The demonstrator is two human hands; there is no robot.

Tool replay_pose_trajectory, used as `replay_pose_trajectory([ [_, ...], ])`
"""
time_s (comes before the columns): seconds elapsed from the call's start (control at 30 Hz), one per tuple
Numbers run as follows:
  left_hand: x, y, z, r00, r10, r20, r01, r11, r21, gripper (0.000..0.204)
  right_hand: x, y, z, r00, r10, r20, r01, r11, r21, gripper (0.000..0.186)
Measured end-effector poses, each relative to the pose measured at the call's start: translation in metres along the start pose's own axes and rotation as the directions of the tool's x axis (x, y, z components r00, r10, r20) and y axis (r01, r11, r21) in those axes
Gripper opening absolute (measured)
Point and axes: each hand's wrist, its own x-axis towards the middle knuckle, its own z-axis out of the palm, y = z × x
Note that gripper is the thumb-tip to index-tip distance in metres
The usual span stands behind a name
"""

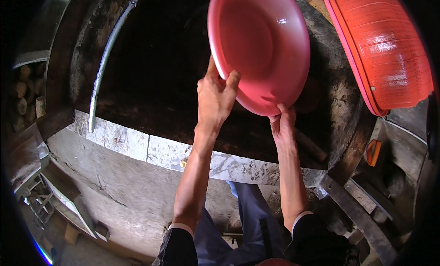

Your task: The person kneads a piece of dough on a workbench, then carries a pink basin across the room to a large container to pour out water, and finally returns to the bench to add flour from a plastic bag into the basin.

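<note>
A round pink plastic basin (247, 37) is held up and tilted, its inside facing me. My left hand (216, 94) is closed on its rim at the lower left, thumb over the edge. Closed on the bottom of the rim is my right hand (284, 120), thumb against the edge. The inside of the basin holds nothing that I can see. Behind and below it lies a dark, blackened hollow (151, 69), too dark to make out.
A pale stone-like ledge (165, 151) borders the hollow on my side. Along its left runs a light curved pipe (103, 69). Red plastic baskets (389, 50) stand at the upper right, above an orange-handled thing (373, 152). Cut logs (23, 89) are stacked far left.
</note>
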Motion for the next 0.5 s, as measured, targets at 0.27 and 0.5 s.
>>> replay_pose_trajectory([
  [0.27, 0.013, 0.007, 0.016, 0.989, 0.023, 0.145, -0.054, 0.975, 0.215, 0.042, -0.01, 0.015, -0.018, 0.999, -0.015, -0.031, 0.02, 0.986, 0.165, 0.042],
  [0.5, 0.015, 0.004, 0.038, 0.967, 0.017, 0.254, -0.096, 0.948, 0.302, 0.03, -0.024, 0.014, -0.028, 0.983, -0.099, -0.154, 0.126, 0.977, 0.175, 0.041],
])
